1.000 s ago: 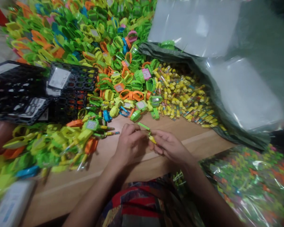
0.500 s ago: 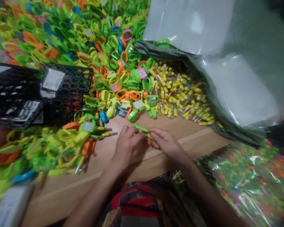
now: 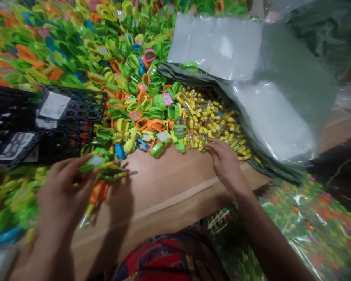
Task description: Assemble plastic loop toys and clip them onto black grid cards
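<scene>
My left hand (image 3: 62, 191) is blurred at the left, above a heap of assembled toy watches (image 3: 23, 191). Its fingertips pinch a green toy watch (image 3: 91, 163) over that heap. My right hand (image 3: 226, 162) reaches forward to the near edge of a pile of small yellow tubes (image 3: 219, 117). Its fingers are curled down together onto the tubes, and what they grip is hidden. Between my hands lies bare wooden tabletop (image 3: 169, 183).
A huge heap of green, orange, yellow and blue watch straps (image 3: 111, 66) fills the back. Black perforated crates (image 3: 73, 105) stand at the left. A grey-green plastic sack (image 3: 269, 113) lies at the right, and a clear bag of coloured pieces (image 3: 310, 226) at the lower right.
My hands were together at the centre on one green watch. The left hand has swung left with it to the heap, and the right hand has reached forward to the yellow tubes.
</scene>
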A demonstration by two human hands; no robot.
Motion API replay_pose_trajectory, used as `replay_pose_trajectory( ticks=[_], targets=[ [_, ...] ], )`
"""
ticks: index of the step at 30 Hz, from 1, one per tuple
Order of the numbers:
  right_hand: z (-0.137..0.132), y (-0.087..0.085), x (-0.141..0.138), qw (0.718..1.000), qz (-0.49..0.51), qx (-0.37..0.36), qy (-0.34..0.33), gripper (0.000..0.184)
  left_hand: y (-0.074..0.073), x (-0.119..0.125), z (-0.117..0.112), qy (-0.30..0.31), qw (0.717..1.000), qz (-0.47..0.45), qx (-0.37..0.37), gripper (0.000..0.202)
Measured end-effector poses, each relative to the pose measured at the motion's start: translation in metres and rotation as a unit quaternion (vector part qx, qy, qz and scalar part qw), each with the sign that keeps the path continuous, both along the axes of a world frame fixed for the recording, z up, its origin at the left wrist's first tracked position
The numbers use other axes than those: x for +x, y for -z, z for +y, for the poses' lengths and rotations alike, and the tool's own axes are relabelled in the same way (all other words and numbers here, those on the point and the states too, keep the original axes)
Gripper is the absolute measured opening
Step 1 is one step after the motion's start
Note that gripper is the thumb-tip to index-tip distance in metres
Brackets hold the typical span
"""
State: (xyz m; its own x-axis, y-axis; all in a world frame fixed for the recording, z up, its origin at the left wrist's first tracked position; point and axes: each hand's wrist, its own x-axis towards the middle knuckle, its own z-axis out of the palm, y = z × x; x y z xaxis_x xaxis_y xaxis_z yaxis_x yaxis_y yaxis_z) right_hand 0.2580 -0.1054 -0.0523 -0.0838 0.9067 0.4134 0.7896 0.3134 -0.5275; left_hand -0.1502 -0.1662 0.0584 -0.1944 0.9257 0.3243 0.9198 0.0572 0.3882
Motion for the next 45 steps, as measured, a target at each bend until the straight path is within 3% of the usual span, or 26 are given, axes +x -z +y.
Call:
replay_pose_trajectory(
  ticks=[2,5,9,13,17,21,24,28,32,35,39,45],
  targets=[
    [0.006,0.010,0.003,0.999,-0.030,0.011,-0.025,0.024,0.009,0.021,0.010,0.040,0.996,-0.085,-0.003,0.024],
    [0.010,0.016,-0.005,0.997,-0.044,0.024,-0.059,0.019,0.038,0.066,0.034,0.145,0.978,-0.151,-0.017,0.020],
    [0.011,0.015,-0.010,0.995,-0.050,0.031,-0.085,0.023,0.069,0.106,0.065,0.162,0.974,-0.148,-0.061,0.021],
    [0.009,0.014,-0.003,0.993,-0.074,0.014,-0.088,0.023,0.076,0.111,0.072,0.161,0.975,-0.130,-0.079,0.018],
    [0.002,0.012,-0.004,0.995,-0.062,0.007,-0.076,0.017,0.076,0.107,0.059,0.173,0.971,-0.151,-0.073,0.010],
    [-0.011,0.000,-0.027,0.998,0.004,0.016,-0.066,0.015,0.081,0.111,0.039,0.162,0.962,-0.201,-0.094,0.007],
    [-0.026,-0.007,-0.054,0.991,0.098,-0.039,-0.088,0.015,0.086,0.114,0.028,0.162,0.949,-0.256,-0.084,0.008],
    [-0.043,-0.004,-0.091,0.942,0.240,-0.205,-0.112,0.021,0.085,0.116,0.017,0.205,0.932,-0.294,-0.050,0.016],
    [-0.049,-0.005,-0.110,0.841,0.400,-0.351,-0.094,0.037,0.077,0.120,0.009,0.226,0.917,-0.327,-0.033,0.014],
    [-0.049,-0.014,-0.111,0.789,0.469,-0.390,-0.073,0.044,0.074,0.121,0.006,0.217,0.922,-0.320,-0.018,0.011],
    [-0.049,-0.022,-0.109,0.767,0.500,-0.396,-0.069,0.048,0.073,0.121,0.002,0.239,0.931,-0.277,-0.003,0.013],
    [-0.051,-0.020,-0.111,0.752,0.512,-0.409,-0.073,0.049,0.074,0.122,0.000,0.250,0.942,-0.225,0.000,0.016]
  ],
)
